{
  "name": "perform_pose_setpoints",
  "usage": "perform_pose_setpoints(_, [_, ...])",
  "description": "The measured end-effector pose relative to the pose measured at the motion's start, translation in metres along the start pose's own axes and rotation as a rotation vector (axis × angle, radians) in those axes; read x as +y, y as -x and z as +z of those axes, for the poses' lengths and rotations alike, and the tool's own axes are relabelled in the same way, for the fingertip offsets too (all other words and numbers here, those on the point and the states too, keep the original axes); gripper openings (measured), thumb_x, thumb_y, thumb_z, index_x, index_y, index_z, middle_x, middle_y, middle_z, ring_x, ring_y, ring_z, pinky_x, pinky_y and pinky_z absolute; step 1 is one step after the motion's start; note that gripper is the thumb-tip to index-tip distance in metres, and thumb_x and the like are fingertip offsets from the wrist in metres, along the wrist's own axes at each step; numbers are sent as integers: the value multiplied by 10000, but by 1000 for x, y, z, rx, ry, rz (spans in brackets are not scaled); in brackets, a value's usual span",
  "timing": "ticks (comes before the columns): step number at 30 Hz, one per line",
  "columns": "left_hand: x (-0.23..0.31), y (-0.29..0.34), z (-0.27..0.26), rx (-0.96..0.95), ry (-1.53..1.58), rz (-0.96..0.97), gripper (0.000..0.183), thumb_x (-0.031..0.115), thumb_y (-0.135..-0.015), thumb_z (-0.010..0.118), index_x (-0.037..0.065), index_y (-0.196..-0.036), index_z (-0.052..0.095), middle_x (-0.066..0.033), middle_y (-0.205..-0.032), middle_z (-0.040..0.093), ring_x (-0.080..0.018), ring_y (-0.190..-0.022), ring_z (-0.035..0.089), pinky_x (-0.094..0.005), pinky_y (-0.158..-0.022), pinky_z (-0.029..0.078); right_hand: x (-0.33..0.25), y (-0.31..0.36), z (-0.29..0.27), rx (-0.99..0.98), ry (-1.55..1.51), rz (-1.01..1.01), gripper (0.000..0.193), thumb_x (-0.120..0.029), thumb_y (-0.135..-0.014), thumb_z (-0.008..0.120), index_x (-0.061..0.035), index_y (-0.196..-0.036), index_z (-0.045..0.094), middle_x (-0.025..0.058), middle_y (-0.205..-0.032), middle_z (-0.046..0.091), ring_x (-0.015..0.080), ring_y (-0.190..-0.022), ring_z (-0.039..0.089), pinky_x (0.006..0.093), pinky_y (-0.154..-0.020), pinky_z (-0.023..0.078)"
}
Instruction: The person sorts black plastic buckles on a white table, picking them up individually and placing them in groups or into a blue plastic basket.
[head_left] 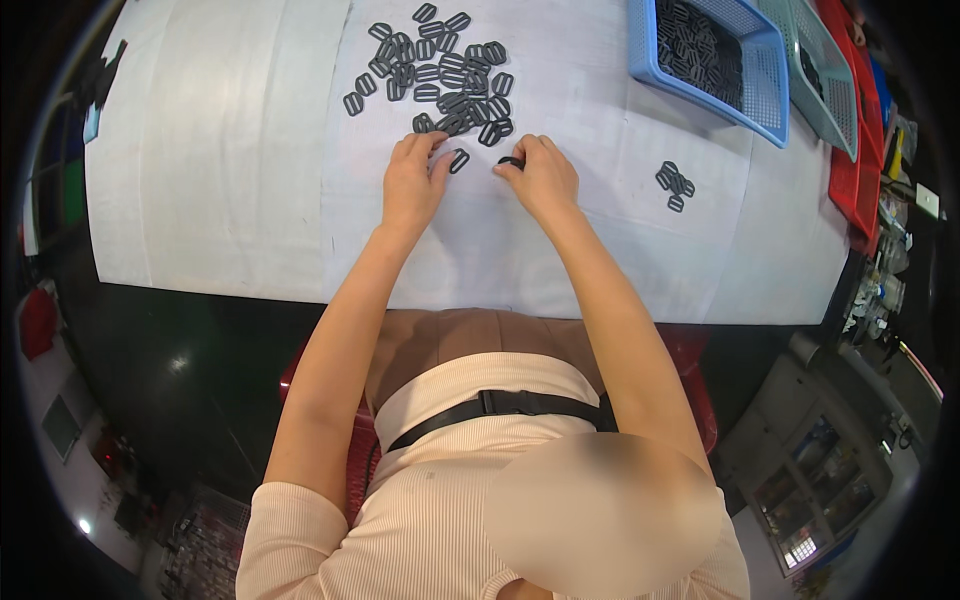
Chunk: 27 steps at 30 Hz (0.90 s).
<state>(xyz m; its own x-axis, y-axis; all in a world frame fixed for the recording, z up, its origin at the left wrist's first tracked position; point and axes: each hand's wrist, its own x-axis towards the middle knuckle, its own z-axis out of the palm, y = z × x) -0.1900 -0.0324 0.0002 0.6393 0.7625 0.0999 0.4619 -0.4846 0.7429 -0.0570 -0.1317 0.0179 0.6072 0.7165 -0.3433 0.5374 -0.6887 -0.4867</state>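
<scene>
A loose pile of black plastic strap slider buckles [427, 92] lies on the pale-covered table [230, 170], ahead of both hands. My left hand [410, 185] rests at the pile's near edge, its thumb and fingers apart. Beside its thumb, almost touching, is a single slider buckle [459, 161]. Between the thumb and fingers of my right hand [545, 180] a black slider buckle [511, 162] is pinched, partly covered by the fingertips. To the right, a small separate cluster of slider buckles [675, 184] lies on the table.
A blue plastic basket [768, 95] full of black buckles stands at the far right. Next to it is a grey-green basket [833, 105] with dark pieces inside, then red trays [850, 190] along the table's right edge. The table's near edge runs close to my waist.
</scene>
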Motion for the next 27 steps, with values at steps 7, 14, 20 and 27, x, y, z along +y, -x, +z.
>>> perform_pose_setpoints(7, [9,-2,9,-177,-147,-30,265,102,-677,667,52,-920,573,-82,-708,545,-238,-676,533,-324,-616,450,26,40,-24,-503,-1182,349,201,-164,-751,650,-35,-859,541,-16,-602,455,76,-543,422,210,-473,308])
perform_pose_setpoints(14, [53,2,-26,-347,863,-661,149,163,-787,603,22,-836,609,-5,-629,535,-80,-518,455,-217,-472,382,30,85,-41,-528,-1471,390,150,-179,-829,565,-36,-863,536,-22,-650,454,54,-525,390,186,-451,281])
perform_pose_setpoints(20, [91,10,-49,-419,1070,-801,280,278,-884,461,38,-810,583,7,-621,518,-48,-510,460,-192,-418,339,3,93,-60,-425,-1445,371,188,-211,-861,519,-26,-867,549,-6,-660,455,50,-509,379,176,-450,287])
perform_pose_setpoints(27, [106,25,-58,-464,1007,-655,251,208,-911,379,24,-1041,488,-34,-698,530,-72,-513,469,-192,-447,364,-37,81,-81,-122,-1038,128,207,-197,-883,463,-24,-863,575,-33,-585,430,41,-513,369,188,-457,299])
